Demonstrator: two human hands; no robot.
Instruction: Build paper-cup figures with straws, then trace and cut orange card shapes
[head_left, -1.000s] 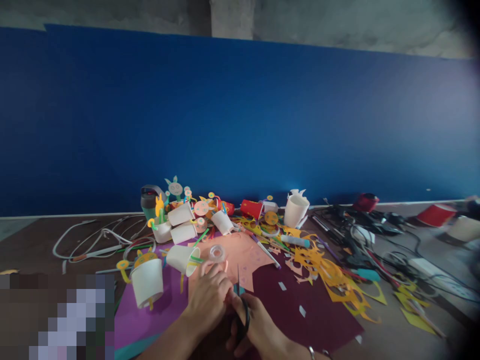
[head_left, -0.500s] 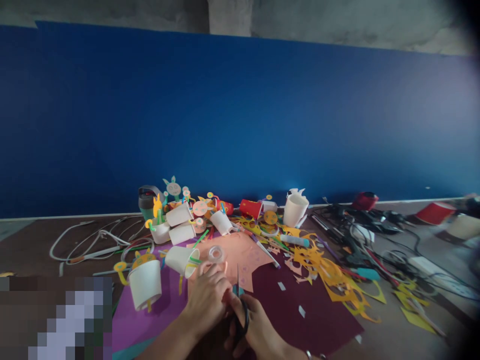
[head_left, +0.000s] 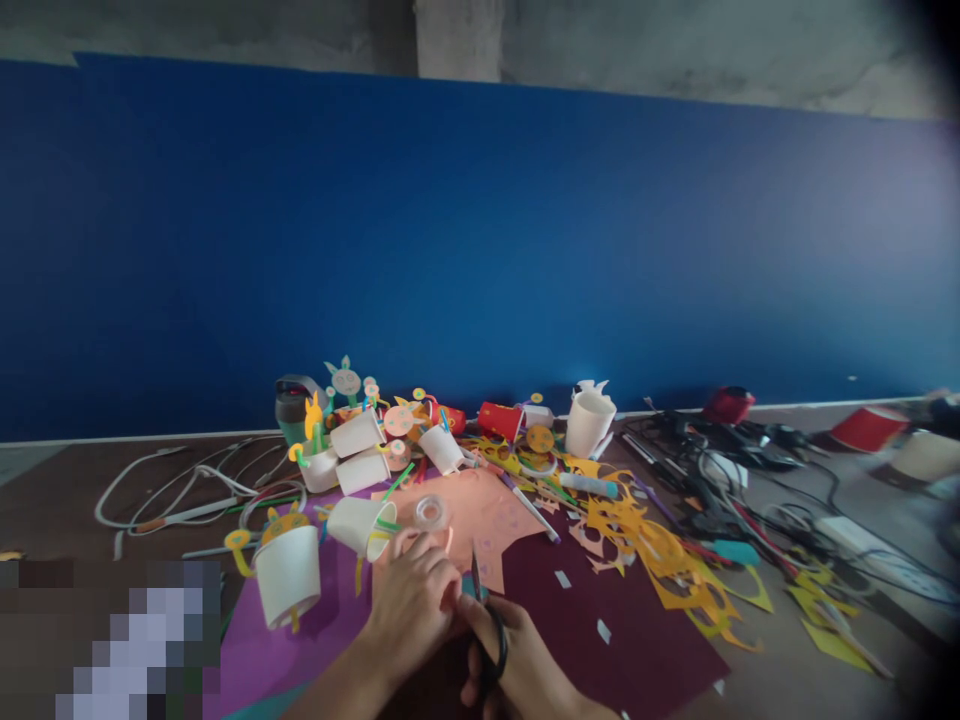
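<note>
My right hand (head_left: 525,655) grips black-handled scissors (head_left: 498,640), fingers through the loops and blades pointing away from me. Close beside it, my left hand (head_left: 416,595) is closed, with its fingers curled toward the scissors; what it pinches is hidden. A curled peach paper strip (head_left: 448,538) shows just beyond the left knuckles. Past that, a roll of clear tape (head_left: 430,512) lies on a peach paper sheet (head_left: 480,500). White paper cups with paper-cut parts, one upright (head_left: 289,578) and one on its side (head_left: 352,525), are left of my hands.
Purple paper (head_left: 337,630) and maroon paper (head_left: 622,640) lie under the work area. Yellow paper offcuts (head_left: 652,540) and a glue stick (head_left: 589,485) are to the right. Cables (head_left: 750,500) and a power strip (head_left: 885,555) run farther right. A blue wall (head_left: 480,250) stands behind.
The scissors and my right hand have shifted slightly down and to the right. My left hand has stayed almost still, and the view has tilted a little.
</note>
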